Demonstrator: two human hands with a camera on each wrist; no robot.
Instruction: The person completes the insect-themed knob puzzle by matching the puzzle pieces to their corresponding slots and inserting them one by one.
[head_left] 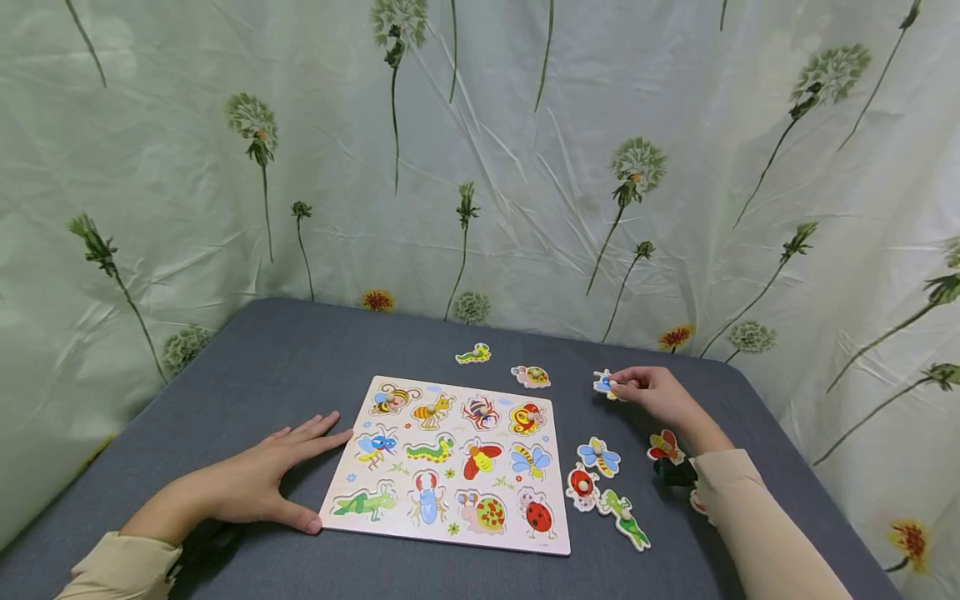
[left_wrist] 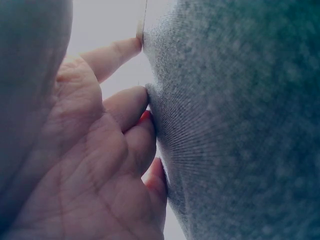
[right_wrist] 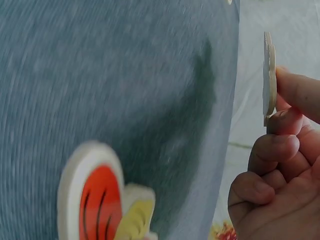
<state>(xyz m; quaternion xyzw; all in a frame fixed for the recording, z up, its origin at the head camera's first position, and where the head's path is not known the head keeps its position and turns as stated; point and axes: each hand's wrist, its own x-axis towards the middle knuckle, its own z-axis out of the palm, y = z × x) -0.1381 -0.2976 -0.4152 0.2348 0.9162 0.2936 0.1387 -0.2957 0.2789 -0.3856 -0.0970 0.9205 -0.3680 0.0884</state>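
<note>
Blue insect piece (head_left: 603, 383): held at the far right of the table, beyond the puzzle board's right edge; the right wrist view shows it edge-on against the pale curtain.
Right hand (head_left: 663, 398): grasping that piece in a pinch between thumb and fingertips; the fingers below curl toward the palm.
Left hand (head_left: 251, 479): released, fingers spread, with index fingertip and thumb tip at the board's left edge, the thumb by its near corner.
Puzzle board (head_left: 458, 456): flat on the dark cloth (head_left: 300, 358), with three rows of four insect pictures; knobs show on the far row.
Beyond the board: a green caterpillar piece (head_left: 474, 355), and a snail piece (head_left: 532, 378) nearer its far right corner.
Right of the board: a wasp piece (head_left: 598, 458), ladybug piece (head_left: 582, 488) and grasshopper piece (head_left: 627, 520) bunched closely; whether all their edges touch cannot be told.
By the right sleeve (head_left: 757, 517): a red-winged piece (head_left: 664, 447), and another piece (head_left: 697, 503) mostly hidden by the forearm.
Backdrop: a curtain (head_left: 337, 125) printed with dandelions, behind the table.
</note>
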